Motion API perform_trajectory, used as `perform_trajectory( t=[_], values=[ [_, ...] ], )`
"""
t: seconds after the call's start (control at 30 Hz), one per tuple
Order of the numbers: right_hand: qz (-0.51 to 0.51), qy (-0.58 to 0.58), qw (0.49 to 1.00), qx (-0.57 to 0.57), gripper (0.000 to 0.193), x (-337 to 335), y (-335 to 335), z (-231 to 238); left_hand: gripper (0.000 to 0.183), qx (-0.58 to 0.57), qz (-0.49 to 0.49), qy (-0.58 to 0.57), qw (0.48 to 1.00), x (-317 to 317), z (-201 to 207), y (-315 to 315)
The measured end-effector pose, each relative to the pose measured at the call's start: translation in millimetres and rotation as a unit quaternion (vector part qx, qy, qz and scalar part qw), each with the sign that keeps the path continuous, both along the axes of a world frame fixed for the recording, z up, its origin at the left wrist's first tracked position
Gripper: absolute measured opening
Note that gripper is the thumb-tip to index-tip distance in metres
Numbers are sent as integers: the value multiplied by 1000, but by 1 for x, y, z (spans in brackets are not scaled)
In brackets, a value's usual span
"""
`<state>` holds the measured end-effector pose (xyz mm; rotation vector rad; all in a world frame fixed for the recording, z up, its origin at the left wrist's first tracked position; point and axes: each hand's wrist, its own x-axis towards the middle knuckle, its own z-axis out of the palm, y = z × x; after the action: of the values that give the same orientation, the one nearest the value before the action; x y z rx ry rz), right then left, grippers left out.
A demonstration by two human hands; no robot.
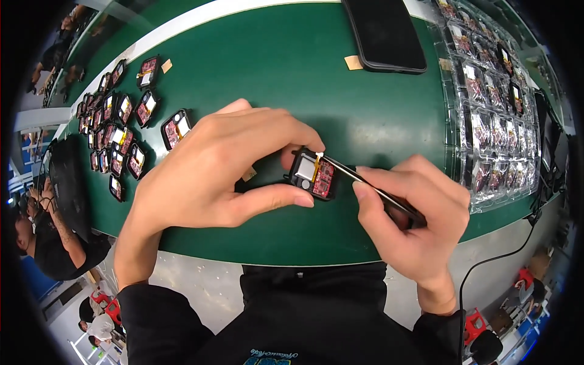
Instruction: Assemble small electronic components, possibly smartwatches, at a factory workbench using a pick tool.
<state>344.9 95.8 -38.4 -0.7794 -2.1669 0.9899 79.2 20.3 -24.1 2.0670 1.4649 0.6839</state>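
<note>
My left hand grips a small open black device housing by its edges, between thumb and fingers. Inside it lie a silver battery, yellow tape and a red circuit board. Pinched in my right hand is a pair of dark metal tweezers. Their tips reach the upper edge of the housing, beside a small white piece near my left index finger. Whether the tips grip that piece, I cannot tell. Another open housing rests on the green table just beyond my left hand.
Several similar open housings cluster at the far left of the green table. A black phone-like slab lies at the back. Clear plastic trays with red boards fill the right side. A black cable hangs over the right edge.
</note>
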Motion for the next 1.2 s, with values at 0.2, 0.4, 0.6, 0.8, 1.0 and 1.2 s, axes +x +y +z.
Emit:
perform_trajectory(
  t=[0.2,0.4,0.6,0.8,1.0,1.2],
  values=[
    [1,8,995,96,31,0,-1,-7,55,-3,-3,3,1000,-1,-1,2],
    [5,10,996,91,30,-4,-3,-7,55,-4,-4,5,1000,-2,-2,2],
    [15,10,999,-37,21,0,0,-1,59,-47,-22,-34,998,-14,-3,4],
    [31,20,998,-59,18,4,4,-2,61,-64,-39,-67,995,-16,-2,6],
    [26,18,997,-70,18,2,3,-3,60,-49,-54,-49,996,-17,-1,9],
    [39,25,998,-52,19,1,4,-6,56,-27,-59,-40,997,-16,-5,7]
  ],
)
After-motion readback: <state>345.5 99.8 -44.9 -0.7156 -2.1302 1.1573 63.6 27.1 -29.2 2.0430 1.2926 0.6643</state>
